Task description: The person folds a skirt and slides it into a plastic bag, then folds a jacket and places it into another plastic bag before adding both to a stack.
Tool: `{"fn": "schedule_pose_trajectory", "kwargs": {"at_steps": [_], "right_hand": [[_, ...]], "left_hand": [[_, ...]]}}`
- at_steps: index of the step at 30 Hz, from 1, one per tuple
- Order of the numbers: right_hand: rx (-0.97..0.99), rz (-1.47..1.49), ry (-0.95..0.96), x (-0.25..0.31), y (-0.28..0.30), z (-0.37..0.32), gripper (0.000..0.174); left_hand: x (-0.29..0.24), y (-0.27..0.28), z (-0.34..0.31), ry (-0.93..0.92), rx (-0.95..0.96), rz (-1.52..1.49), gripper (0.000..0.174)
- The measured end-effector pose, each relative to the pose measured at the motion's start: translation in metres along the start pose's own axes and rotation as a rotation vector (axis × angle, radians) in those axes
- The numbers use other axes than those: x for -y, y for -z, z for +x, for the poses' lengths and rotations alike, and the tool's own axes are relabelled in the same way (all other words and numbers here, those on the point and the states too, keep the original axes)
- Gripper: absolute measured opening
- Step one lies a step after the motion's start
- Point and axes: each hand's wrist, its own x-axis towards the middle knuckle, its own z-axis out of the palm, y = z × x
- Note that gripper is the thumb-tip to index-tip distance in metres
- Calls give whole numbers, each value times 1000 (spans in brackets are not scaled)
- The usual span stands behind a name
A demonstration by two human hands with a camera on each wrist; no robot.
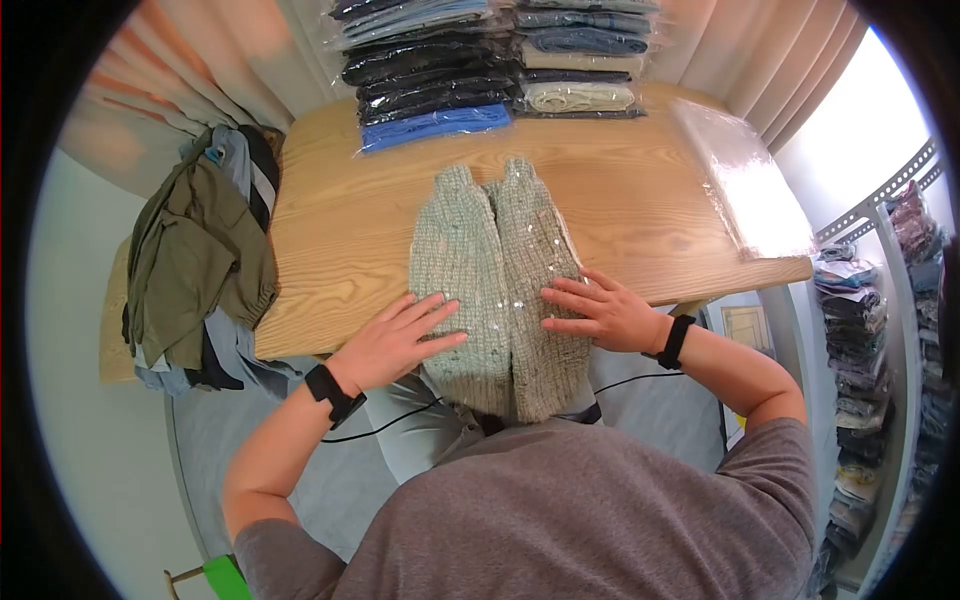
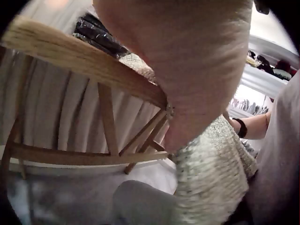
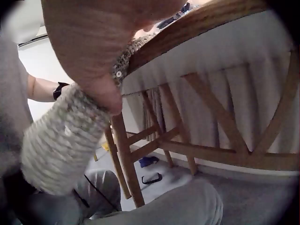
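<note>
A pale grey-green knitted garment [image 1: 497,270] with scattered sequins lies lengthwise on the wooden table [image 1: 340,240]. A slit runs down its middle, and its lower end hangs over the near edge toward the person's lap. My left hand [image 1: 392,342] rests on the garment's left side, fingers straight and spread. Across from it, my right hand [image 1: 612,316] lies on the right side with its fingers straight too. In both wrist views the draped end of the knit [image 2: 213,164] bulges below the table edge, beside the hand's heel.
Two stacks of bagged folded clothes [image 1: 430,75] stand at the back. Clear plastic bags [image 1: 745,185] lie at the right. Loose clothes with an olive jacket [image 1: 195,260] are heaped at the left. Shelves [image 1: 860,400] of bagged clothes line the right side. A black cable [image 1: 400,420] crosses below the table.
</note>
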Motion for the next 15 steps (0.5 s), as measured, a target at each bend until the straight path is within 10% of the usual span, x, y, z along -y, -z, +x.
{"fn": "schedule_pose_trajectory", "kwargs": {"at_steps": [15], "right_hand": [[158, 218, -57, -18, 12, 32, 70]], "left_hand": [[10, -6, 22, 155, 40, -60, 69]]}}
